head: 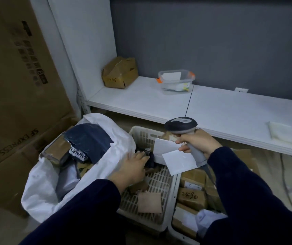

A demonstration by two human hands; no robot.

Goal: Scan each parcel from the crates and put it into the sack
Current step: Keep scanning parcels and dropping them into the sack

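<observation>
The tall cardboard carton (17, 82) stood at my left and the white shelf (150, 103) ran across in front. Below them the white sack (40, 183) sat open, touching the slotted white crate (142, 137). A second crate (175, 197) just to its right was packed with brown boxes.

The sack already held a dark blue parcel (88, 138) lying over a brown taped one (56, 149). In the slotted crate a white mailer (178, 161) leaned against the far side, with a few small brown and pinkish packets on the floor of it.

My right hand (197, 143) was clamped round the grip of the grey barcode scanner (182, 125), its head pointing away from me over the crate. My left hand (132, 167) reached across the sack's rim with fingers fairly straight and together, resting on a small dark parcel (150, 159) at the crate's near-left side, not closed round it.

I judged this the picking-up step. Next I would need to close my fingers on that parcel, turn its label up, aim the scanner at the code, then drop it into the sack.

The carton read "SF EXPRESS". A white label on the dark blue parcel carried handwritten Chinese characters I could not make out fully. A brown box (191, 195) in the second crate bore a scrawl like "2K80".
</observation>
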